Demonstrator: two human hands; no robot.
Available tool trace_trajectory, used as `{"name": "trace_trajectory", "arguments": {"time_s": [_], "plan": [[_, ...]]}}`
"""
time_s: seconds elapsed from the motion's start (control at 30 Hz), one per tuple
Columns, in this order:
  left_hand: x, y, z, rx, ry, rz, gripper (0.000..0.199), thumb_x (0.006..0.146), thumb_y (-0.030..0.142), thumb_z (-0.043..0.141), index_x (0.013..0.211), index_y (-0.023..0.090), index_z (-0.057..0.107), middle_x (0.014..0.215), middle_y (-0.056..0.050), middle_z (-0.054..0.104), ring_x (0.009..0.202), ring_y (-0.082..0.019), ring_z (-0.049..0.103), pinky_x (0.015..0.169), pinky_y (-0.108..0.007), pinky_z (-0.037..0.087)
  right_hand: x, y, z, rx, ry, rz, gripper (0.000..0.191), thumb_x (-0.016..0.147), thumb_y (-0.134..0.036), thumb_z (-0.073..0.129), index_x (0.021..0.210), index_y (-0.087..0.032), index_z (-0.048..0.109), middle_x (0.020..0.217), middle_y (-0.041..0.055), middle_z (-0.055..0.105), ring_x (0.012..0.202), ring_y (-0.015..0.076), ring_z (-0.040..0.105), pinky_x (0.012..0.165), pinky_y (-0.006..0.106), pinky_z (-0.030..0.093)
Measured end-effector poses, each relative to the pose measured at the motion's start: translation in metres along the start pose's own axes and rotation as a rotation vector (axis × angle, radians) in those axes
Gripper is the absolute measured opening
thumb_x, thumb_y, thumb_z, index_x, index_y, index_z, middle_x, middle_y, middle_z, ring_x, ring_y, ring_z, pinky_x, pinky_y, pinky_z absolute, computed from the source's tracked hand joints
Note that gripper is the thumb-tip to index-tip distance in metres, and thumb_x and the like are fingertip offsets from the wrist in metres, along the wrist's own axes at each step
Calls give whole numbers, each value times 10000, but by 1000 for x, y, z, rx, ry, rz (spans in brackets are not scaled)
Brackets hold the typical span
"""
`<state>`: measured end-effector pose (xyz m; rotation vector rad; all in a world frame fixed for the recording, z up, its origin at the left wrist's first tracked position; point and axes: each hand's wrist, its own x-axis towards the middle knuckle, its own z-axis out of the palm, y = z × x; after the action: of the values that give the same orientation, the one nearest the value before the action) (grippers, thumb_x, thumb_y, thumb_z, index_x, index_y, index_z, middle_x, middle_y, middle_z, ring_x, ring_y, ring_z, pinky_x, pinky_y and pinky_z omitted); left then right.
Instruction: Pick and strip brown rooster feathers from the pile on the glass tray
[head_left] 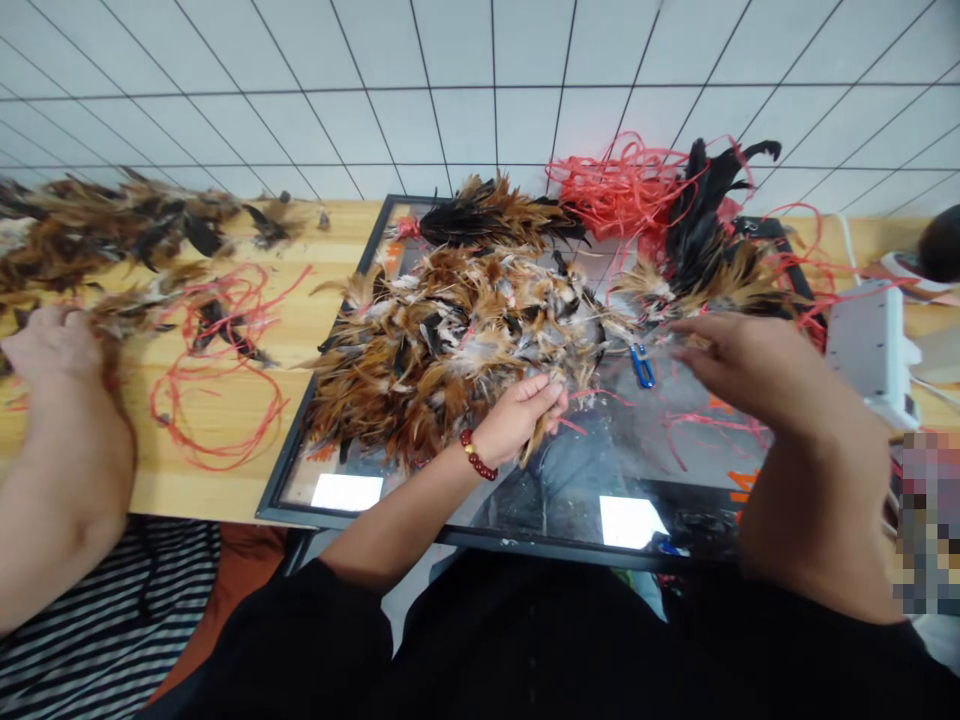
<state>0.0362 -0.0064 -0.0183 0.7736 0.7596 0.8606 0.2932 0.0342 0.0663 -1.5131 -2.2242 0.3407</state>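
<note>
My left hand (521,415), with a dark red bead bracelet on the wrist, is closed in a pinch on a small bunch of brown feathers (534,442). Its tips hang below the fingers, over the glossy glass-topped panel (517,500). Strands of pink plastic string lie just right of those fingers. My right hand (731,360) reaches in from the right, index finger and thumb stretched out and apart, slightly blurred. Close to its fingertips lie blue thread snips (642,366). A large heap of brown, black and pale feathers (442,350) covers the panel's left half.
Behind stand a tangle of pink string (622,185) and long black feathers (697,220). At right is a white box-like device (866,350). A co-worker's hand (56,345) is among feathers at far left, near loops of pink string (217,400) on the wooden table (187,490).
</note>
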Motion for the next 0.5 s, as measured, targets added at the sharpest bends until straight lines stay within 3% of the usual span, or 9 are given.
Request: {"name": "trace_trajectory", "arguments": {"time_s": [0.03, 0.1, 0.2, 0.3, 0.4, 0.5], "plan": [[0, -1, 0, 31, 13, 14, 355, 818, 457, 681, 747, 141, 536, 649, 39, 490, 478, -31, 441, 516, -197, 363, 0, -16, 7, -70, -49, -25, 203, 865, -332, 595, 934, -208, 740, 787, 98, 730, 648, 220, 620, 623, 360, 400], [1, -2, -2, 92, 43, 38, 341, 837, 452, 658, 749, 143, 544, 644, 36, 504, 481, -32, 439, 509, -193, 346, 1, -45, 24, 3, -215, -129, 268, 896, -381, 570, 1040, -210, 718, 905, 99, 753, 738, 226, 662, 657, 342, 440], [3, -3, -3, 136, 66, 72, 343, 842, 457, 650, 742, 145, 552, 618, 38, 503, 488, -36, 437, 502, -187, 332, 6, -68, 46, 190, -408, -200, 222, 861, -264, 596, 1051, -205, 694, 802, 58, 735, 666, 185, 637, 614, 299, 434], [4, -3, -3, 107, 62, 67, 354, 825, 466, 671, 743, 143, 552, 627, 38, 509, 489, -31, 440, 494, -182, 329, 13, -65, 57, 391, -457, -151, 260, 874, -218, 568, 1112, -194, 670, 727, 12, 693, 617, 146, 606, 607, 278, 444], [2, -1, -2, -2, 16, 3, 387, 775, 488, 722, 751, 143, 547, 645, 36, 527, 485, -31, 452, 500, -194, 372, 19, -56, 61, 652, -455, -103, 331, 893, -302, 596, 1212, -225, 645, 757, -9, 687, 675, 138, 629, 653, 278, 493], [-1, 3, -1, -126, -63, -48, 441, 696, 507, 789, 757, 144, 544, 633, 43, 528, 480, -32, 447, 521, -218, 429, 22, -53, 64, 927, -570, -53, 308, 884, -385, 630, 1148, -238, 687, 793, 5, 721, 724, 153, 675, 679, 297, 538]]}}
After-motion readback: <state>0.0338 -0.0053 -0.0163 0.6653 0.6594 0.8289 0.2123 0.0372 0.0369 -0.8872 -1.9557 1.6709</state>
